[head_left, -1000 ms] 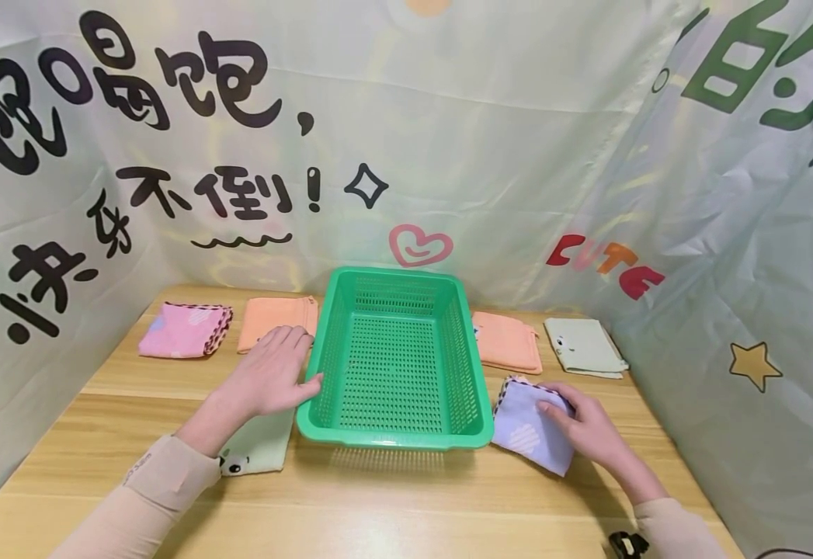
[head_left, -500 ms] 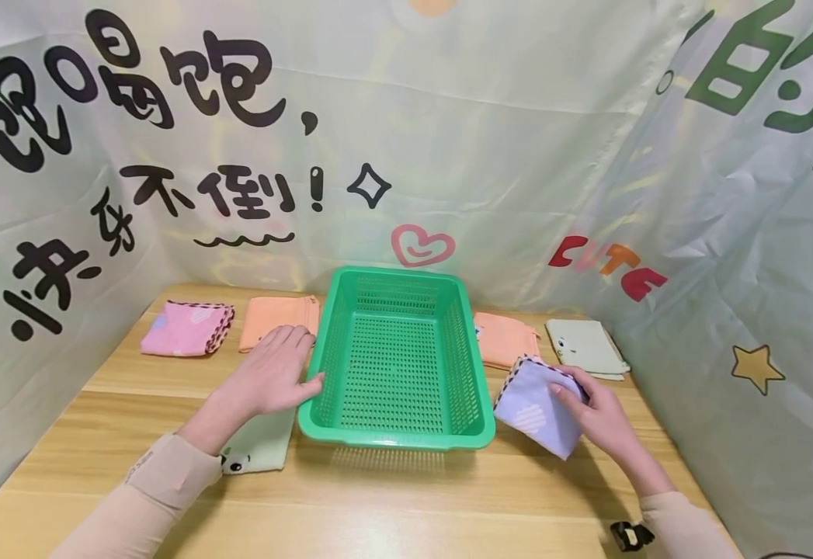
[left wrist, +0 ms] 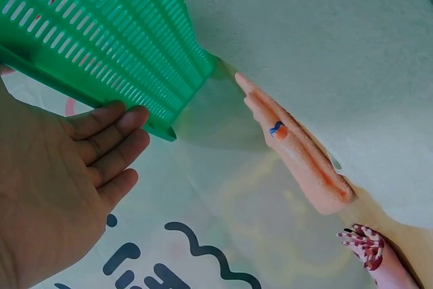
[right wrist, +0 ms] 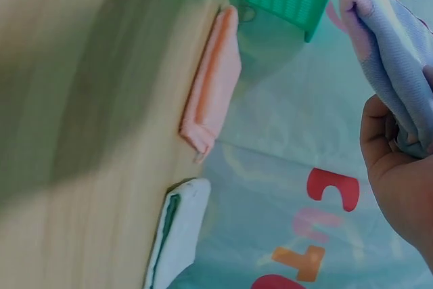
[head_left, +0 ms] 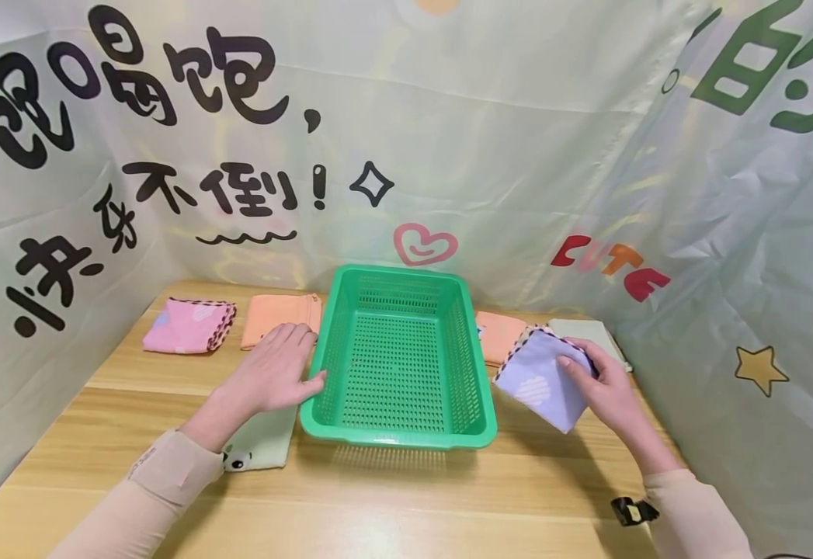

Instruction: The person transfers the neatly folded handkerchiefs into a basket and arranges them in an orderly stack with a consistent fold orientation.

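Observation:
In the head view a green plastic basket (head_left: pixel 397 440) stands mid-table. Right of it, my right hand (head_left: pixel 605 388) pinches a folded lavender towel (head_left: pixel 539 380) with a checked edge, thumb on the near face. The right wrist view shows this towel (right wrist: pixel 392 52) held up off the wooden table, with fingers curled under it. At the basket's left rim rests my left hand (head_left: pixel 269 373), its fingers extended. The left wrist view shows that palm (left wrist: pixel 61 187) against the basket (left wrist: pixel 135 52), holding nothing. Partly under the left forearm lies a pale green towel (head_left: pixel 262 442) with a cartoon face.
Along the back left lie a folded pink towel (head_left: pixel 188 326) and an orange towel (head_left: pixel 280 314). Back right, another orange towel (head_left: pixel 495 334) and a pale green one (head_left: pixel 577 330) are partly hidden. Printed cloth (head_left: pixel 518 155) walls the table's back and sides.
My right hand has raised the lavender towel off the table, up and slightly right, so it now overlaps the back-right towels. The left hand stays at the basket's rim.

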The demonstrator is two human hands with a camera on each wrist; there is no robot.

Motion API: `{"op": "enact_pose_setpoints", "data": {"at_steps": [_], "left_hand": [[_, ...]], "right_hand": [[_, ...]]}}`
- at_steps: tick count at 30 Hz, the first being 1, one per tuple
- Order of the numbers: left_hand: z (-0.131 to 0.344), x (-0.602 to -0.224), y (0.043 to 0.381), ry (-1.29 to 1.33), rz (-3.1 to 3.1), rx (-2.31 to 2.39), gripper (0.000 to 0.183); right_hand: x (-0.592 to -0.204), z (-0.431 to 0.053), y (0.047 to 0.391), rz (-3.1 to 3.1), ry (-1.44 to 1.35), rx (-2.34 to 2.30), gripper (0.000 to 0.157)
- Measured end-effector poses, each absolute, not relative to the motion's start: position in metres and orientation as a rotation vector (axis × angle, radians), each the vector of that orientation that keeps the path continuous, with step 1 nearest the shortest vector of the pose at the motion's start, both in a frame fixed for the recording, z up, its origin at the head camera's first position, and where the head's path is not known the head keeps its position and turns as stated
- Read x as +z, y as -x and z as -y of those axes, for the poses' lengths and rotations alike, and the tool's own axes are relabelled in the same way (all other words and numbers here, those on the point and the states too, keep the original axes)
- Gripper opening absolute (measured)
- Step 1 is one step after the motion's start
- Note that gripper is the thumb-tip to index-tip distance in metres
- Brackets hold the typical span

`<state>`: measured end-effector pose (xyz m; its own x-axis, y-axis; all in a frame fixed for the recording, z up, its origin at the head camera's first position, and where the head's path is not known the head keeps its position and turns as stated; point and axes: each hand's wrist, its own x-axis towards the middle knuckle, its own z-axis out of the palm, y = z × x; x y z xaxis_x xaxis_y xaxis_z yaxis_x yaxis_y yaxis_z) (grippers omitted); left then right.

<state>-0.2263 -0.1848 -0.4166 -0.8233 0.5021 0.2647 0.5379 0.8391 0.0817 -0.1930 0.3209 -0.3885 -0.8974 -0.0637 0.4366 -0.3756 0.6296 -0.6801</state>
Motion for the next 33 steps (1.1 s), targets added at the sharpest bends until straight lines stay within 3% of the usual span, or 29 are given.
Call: {"op": "enact_pose_setpoints", "data": {"at_steps": [33], "left_hand": [[0.185, -0.416, 0.228, 0.809, 2.779, -0.243, 0.041]], "right_hand": [[-0.317, -0.257, 0.246, 2.679, -0.498, 1.203, 0.037]]}}
